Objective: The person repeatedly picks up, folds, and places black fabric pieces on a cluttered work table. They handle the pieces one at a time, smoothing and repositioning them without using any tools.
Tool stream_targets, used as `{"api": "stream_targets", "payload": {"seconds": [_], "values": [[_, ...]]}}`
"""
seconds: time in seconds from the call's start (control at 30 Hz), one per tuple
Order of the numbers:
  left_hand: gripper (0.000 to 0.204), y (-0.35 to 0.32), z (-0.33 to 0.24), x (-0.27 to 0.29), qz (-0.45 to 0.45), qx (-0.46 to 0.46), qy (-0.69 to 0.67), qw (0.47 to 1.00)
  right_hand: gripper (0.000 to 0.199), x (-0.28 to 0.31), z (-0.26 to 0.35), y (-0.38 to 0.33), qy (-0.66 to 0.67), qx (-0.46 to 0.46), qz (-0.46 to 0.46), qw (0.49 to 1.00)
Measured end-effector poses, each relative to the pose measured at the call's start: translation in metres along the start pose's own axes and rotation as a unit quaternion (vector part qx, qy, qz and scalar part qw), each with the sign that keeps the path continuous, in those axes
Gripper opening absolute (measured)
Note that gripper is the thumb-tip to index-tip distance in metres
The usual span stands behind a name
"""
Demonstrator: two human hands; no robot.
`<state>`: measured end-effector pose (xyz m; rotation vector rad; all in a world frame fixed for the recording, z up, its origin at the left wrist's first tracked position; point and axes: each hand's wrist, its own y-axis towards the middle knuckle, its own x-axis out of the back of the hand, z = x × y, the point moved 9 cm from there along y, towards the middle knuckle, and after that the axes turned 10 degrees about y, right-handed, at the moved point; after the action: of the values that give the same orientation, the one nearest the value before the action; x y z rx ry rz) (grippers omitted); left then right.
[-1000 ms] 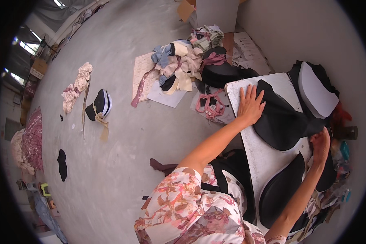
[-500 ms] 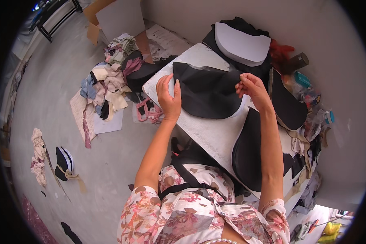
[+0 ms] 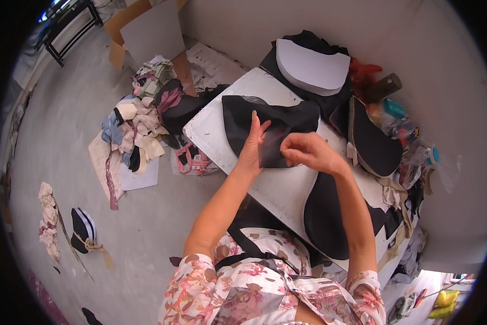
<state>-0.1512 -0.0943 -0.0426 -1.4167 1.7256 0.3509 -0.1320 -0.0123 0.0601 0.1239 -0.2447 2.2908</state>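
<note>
A rounded black fabric piece lies on the white tabletop before me, with a sheer dark layer on it. My left hand rests against this piece, open, its thumb raised and fingers extended. Close by on the right, my right hand is closed in a pinch. Between the two hands a thin, see-through dark fabric shows, smeared by motion; its edge meets the pinched fingertips. Another curved black piece lies on the table beneath my right forearm.
A stack of white half-round sheets sits on black fabric at the table's far end. Along the right are a black curved piece, a dark cylinder and plastic bags. Cloth scraps are heaped on the floor at left, near a cardboard box.
My left hand has left the piece's left edge and moved right over it. My right hand has come left and nearer, from the right corner to its middle. The view shifted slightly.
</note>
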Motion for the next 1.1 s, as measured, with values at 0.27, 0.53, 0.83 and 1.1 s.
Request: {"api": "stream_targets", "payload": {"seconds": [0.27,0.53,0.83,1.1], "values": [[0.023,0.033,-0.01,0.033,0.039,-0.085,-0.043,0.995,0.015,0.014,0.021,-0.01,-0.126,0.091,-0.111,0.982],[0.026,0.022,-0.032,0.071,-0.009,-0.123,-0.065,0.99,0.039,0.068,0.019,0.018,-0.02,0.161,-0.2,0.966],[0.028,0.013,-0.055,0.065,0.041,-0.146,-0.072,0.986,0.057,0.03,-0.042,0.058,0.103,-0.023,-0.054,0.993],[0.052,-0.01,-0.06,0.013,0.159,-0.13,-0.048,0.977,0.01,0.037,-0.027,0.03,0.075,0.008,-0.071,0.995]]}}
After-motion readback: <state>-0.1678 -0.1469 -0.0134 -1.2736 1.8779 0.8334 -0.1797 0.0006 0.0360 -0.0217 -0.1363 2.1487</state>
